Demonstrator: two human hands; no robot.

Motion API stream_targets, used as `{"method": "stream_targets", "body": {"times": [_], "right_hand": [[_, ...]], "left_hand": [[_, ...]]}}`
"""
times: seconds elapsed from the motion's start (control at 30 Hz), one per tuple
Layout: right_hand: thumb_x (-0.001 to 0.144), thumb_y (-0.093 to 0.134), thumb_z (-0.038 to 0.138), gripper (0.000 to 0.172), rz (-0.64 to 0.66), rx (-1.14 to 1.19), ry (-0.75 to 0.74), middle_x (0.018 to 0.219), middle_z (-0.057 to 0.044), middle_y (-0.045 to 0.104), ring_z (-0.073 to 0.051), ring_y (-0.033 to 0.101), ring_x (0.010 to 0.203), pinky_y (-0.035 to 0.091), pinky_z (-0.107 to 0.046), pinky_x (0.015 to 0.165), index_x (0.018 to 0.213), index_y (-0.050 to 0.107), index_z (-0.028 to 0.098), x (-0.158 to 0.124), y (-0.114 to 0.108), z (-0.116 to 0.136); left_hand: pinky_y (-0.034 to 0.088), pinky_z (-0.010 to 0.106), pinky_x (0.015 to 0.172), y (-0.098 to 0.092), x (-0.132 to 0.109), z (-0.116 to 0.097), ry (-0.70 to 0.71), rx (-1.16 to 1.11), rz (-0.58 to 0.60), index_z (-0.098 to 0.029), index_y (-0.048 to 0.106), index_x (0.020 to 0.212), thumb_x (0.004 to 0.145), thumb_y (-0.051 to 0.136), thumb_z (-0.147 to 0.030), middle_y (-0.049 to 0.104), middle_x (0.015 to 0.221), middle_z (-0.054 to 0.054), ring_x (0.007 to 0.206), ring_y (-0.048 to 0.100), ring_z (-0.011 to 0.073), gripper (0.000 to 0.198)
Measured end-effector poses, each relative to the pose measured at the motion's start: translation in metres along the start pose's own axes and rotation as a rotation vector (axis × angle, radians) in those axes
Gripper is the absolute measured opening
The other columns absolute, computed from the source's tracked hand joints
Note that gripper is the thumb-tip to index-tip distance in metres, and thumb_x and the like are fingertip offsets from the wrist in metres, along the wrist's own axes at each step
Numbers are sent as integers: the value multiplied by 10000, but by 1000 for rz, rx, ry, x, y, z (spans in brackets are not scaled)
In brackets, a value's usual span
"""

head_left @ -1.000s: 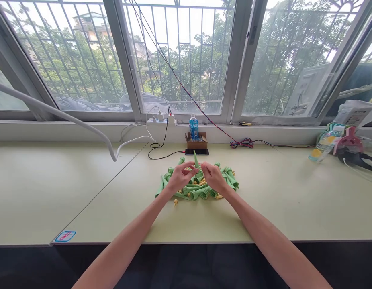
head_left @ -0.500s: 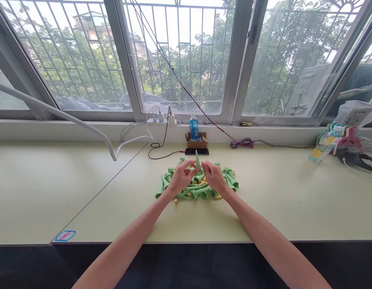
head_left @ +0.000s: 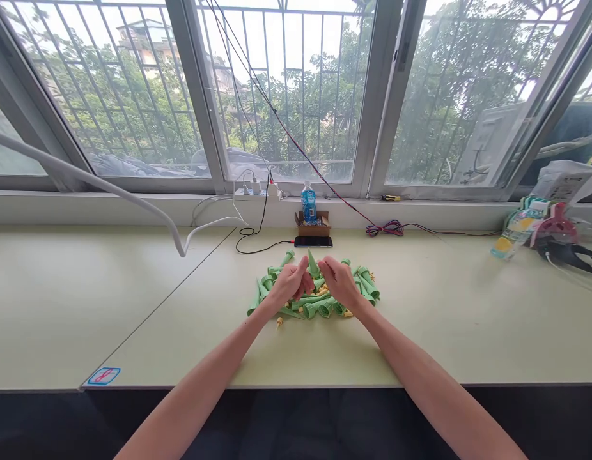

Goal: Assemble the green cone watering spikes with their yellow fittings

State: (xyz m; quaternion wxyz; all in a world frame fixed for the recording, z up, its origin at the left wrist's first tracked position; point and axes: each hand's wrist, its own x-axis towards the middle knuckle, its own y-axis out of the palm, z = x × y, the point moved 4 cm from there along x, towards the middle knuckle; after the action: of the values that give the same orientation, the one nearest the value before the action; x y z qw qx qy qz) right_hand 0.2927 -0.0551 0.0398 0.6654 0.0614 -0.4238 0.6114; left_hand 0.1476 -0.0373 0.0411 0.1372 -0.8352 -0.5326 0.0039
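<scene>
We listed, on the pale table [head_left: 444,319], 1 heap of loose green cones [head_left: 325,309] and yellow pieces [head_left: 321,291]. Over it, between the hands: 1 upheld cone [head_left: 313,263], pinched by the right hand [head_left: 340,281]. The left hand [head_left: 289,282]: thumb beside that cone; whether it gripped, we could not tell. Behind: 1 black phone [head_left: 314,242].
</scene>
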Motion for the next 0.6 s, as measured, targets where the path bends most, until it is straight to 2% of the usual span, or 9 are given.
{"method": "stream_targets", "body": {"times": [0.23, 0.6], "right_hand": [[993, 321, 443, 363, 60, 26, -11, 595, 51, 356, -102, 291, 543, 259, -240, 540, 714, 315, 210, -1, 1, -1], [986, 295, 483, 384, 56, 30, 8, 591, 40, 416, -106, 339, 525, 289, -245, 532, 714, 326, 215, -1, 1, -3]], "left_hand": [[236, 207, 318, -2, -2, -1, -42, -7, 31, -99, 696, 643, 859, 382, -720, 609, 487, 53, 274, 385, 56, 729], [255, 197, 356, -4, -1, 0, -39, 18, 68, -106, 727, 787, 873, 418, -675, 665, 609, 64, 329, 400, 48, 653]]}}
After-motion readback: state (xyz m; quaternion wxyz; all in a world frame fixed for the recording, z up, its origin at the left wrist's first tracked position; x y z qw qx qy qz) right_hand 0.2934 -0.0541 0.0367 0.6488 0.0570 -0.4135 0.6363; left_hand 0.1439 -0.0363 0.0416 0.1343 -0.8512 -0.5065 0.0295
